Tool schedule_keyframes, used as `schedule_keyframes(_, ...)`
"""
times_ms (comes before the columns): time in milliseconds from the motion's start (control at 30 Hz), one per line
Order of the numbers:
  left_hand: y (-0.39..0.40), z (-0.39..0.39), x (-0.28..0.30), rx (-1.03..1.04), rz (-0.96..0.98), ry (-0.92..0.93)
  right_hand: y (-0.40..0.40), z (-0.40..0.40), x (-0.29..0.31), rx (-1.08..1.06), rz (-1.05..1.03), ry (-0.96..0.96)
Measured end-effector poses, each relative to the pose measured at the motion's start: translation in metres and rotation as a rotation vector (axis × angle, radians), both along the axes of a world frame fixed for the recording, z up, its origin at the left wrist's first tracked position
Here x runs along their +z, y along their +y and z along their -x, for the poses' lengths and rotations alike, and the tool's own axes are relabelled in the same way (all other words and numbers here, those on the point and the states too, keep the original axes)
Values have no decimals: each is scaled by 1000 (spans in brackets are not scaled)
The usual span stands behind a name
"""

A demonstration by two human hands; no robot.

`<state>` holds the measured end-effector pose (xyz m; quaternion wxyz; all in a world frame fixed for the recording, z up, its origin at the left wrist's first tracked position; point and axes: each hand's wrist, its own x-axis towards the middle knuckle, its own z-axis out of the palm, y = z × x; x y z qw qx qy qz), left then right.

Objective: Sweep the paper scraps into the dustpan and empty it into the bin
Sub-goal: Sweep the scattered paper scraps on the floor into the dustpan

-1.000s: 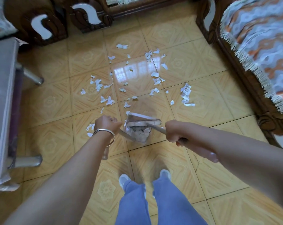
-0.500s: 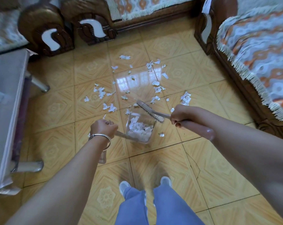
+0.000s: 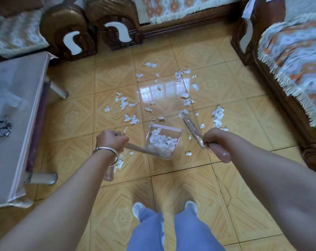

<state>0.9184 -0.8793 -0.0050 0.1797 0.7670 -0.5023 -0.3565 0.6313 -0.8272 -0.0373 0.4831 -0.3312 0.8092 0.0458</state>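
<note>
Our left hand grips dustpan handle; right hand grips brush. Risk: tilted pan spills collected scraps; hard stroke scatters floor scraps.

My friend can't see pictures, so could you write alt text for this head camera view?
A person's left hand holds a clear dustpan with paper scraps in it on a yellow tiled floor, while the right hand holds a brush beside it. More paper scraps lie beyond.
</note>
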Motion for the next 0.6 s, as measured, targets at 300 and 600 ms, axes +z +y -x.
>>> schedule_keyframes(300,-36,-52,7,-20,-3,38,-15,-70,-65,-415,-87,-248)
schedule_keyframes(600,-83,-112,19,12,-17,87,-58,-123,-64,-898,18,-675)
